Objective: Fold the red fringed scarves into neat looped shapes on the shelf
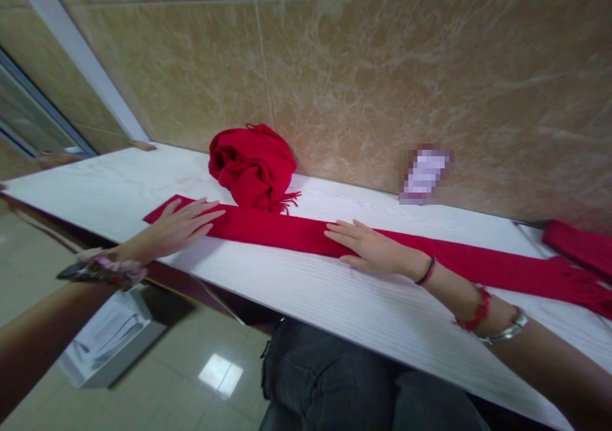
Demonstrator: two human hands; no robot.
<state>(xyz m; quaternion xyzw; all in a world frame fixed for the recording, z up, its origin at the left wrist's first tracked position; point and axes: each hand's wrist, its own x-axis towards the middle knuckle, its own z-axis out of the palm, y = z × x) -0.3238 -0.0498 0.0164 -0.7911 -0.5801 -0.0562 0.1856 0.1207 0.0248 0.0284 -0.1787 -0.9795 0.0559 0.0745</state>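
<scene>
A long red scarf (282, 230) lies folded into a narrow strip along a white table (310, 297). My left hand (179, 227) rests flat on its left end, fingers stretched out and open. Near the middle of the strip my right hand (368, 246) lies flat on the scarf too, fingers together and extended. A fringed end of the scarf (581, 287) trails off to the right. Neither hand grips anything.
A second red scarf (252, 165) sits bunched against the marble wall (382, 74) behind the strip. More red cloth (581, 246) lies at the far right. A small card (424, 175) leans on the wall. A white box (112, 345) stands on the floor below.
</scene>
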